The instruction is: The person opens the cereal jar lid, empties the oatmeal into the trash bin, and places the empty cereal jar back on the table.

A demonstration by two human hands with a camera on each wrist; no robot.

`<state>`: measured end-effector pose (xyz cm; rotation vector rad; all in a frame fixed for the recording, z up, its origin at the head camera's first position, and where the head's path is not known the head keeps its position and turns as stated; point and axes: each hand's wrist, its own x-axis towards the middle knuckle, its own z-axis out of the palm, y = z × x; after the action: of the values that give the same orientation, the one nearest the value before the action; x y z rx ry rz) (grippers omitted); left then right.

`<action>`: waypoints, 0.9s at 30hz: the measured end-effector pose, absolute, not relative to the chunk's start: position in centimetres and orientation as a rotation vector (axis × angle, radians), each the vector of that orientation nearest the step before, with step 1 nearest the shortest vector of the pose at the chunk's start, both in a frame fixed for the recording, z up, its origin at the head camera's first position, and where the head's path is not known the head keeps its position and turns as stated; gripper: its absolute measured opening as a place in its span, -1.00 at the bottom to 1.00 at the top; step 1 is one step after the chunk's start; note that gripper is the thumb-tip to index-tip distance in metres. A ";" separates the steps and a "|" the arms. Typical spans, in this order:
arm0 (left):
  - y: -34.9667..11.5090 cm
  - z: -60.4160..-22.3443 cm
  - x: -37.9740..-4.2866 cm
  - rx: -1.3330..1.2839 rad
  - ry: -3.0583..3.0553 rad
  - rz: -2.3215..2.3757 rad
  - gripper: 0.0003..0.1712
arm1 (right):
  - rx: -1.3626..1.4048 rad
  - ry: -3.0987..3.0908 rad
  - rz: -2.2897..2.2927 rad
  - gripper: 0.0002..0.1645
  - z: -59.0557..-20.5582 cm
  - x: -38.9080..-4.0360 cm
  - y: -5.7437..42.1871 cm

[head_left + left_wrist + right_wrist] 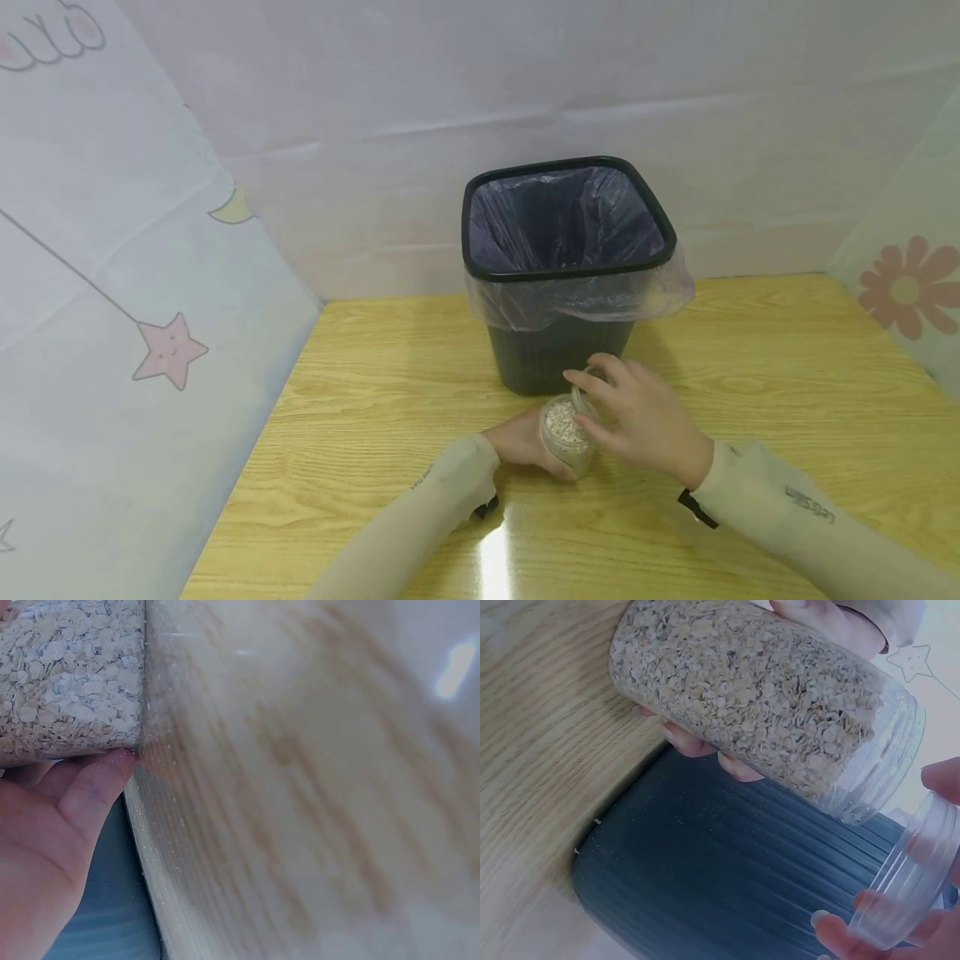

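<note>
Left forearm and right forearm, both sleeved, converge forward; the left hand curves in a sideways grip, and the right hand, back uppermost, pinches with bent fingers and thumb.

Head view: set above, facing forward and down, farthest of the 3; covers tabletop and bin. Left wrist view: close, low over tabletop, rolled sideways, jar at upper left. Right wrist view: close, likewise rolled, facing jar and bin. Head and right wrist, 2 views, share jar, lid and bin.
</note>
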<state>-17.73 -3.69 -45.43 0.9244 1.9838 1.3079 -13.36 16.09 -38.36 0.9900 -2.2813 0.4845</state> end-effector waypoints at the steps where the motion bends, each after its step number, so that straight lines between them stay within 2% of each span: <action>1: -3.7 -45.4 -17.7 0.928 1.976 1.319 0.10 | 0.985 -2.285 0.484 -0.29 -38.3 -13.3 16.2; 27: -3.7 -45.3 -17.6 0.856 1.967 1.341 0.03 | 0.902 -2.227 0.378 -0.15 -38.6 -13.0 18.6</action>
<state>-17.57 -3.74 -45.34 0.8564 1.9666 1.3412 -13.03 18.57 -38.65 0.9015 -2.2265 0.3783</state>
